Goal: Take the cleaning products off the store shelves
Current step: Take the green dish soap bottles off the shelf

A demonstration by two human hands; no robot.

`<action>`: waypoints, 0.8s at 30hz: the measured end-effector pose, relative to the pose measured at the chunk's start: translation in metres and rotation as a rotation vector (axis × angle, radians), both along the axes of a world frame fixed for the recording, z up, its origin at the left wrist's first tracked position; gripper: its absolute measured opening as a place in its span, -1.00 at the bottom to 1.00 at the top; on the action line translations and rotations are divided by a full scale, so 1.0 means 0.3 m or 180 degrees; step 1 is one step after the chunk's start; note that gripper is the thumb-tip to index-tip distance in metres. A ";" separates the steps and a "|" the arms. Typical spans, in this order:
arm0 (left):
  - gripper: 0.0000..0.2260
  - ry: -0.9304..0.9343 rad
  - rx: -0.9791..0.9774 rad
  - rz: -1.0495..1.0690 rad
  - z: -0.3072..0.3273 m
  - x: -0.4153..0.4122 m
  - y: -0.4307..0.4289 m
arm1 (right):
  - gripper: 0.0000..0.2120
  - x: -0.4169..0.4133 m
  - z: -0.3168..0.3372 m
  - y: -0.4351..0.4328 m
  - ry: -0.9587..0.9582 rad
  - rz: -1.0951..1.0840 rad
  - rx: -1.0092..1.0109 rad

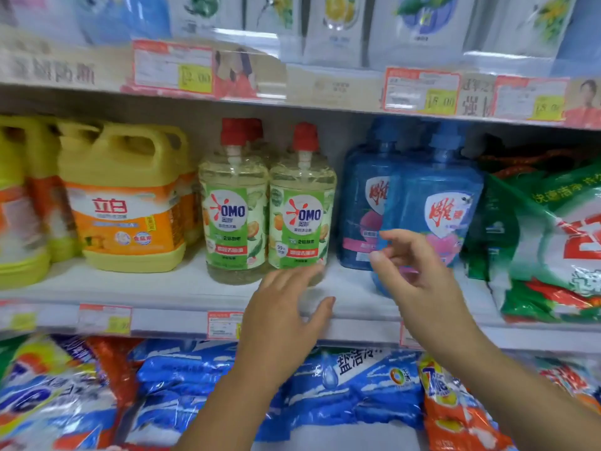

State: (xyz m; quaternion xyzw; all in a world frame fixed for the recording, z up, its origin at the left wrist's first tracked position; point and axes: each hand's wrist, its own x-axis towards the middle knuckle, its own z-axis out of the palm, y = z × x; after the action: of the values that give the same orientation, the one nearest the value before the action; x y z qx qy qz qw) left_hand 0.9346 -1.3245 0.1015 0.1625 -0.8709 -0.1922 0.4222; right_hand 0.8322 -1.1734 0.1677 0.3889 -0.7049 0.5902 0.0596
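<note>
— Hands both empty, fingers loose & open: left hand (286, 307) low at the foot of the OMO bottle (302, 216), right hand (419, 278) just in front of the blue bottle (435, 196). Touching yet? Can't tell. Both bottles upright on the middle shelf (162, 288), near its front edge.
— Best grab?
— Imo wrap each round the body, thumb opposite fingers, not the cap (305, 136). Lift straight up, no sideways swing.

Middle shelf, centre frame: two clear OMO bottles (300, 209) with red caps and green labels, upright, side by side. Left of them stand yellow jugs (126, 203) with orange labels. To the right, two blue bottles (432, 206) upright, then a green detergent bag (553, 242) slumped at the right edge.
</note>
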 end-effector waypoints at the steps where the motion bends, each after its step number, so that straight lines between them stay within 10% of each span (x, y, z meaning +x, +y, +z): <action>1: -0.60 0.0085 -0.0022 0.0160 -0.016 0.035 -0.026 | -0.55 0.013 0.010 -0.054 -0.0113 0.0233 0.0326; 7: -0.50 -0.0460 -0.0189 0.0161 -0.061 0.153 -0.153 | 0.28 -0.050 0.136 -0.378 -0.0081 0.0058 0.0534; 17: -0.43 -0.0361 0.0265 -0.0219 -0.044 0.233 -0.152 | -0.06 0.050 0.130 -0.417 0.0193 -0.0353 -0.0166; 24: -0.12 -0.0140 0.1790 -0.0782 0.018 0.284 -0.110 | -0.09 0.217 0.112 -0.203 0.0323 0.0081 -0.0624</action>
State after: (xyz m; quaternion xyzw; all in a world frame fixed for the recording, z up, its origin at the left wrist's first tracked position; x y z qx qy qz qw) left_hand 1.0199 -1.3576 0.1070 0.1706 -0.8055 -0.4718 0.3153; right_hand 0.8974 -1.2344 0.2014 0.4194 -0.6350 0.6365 0.1255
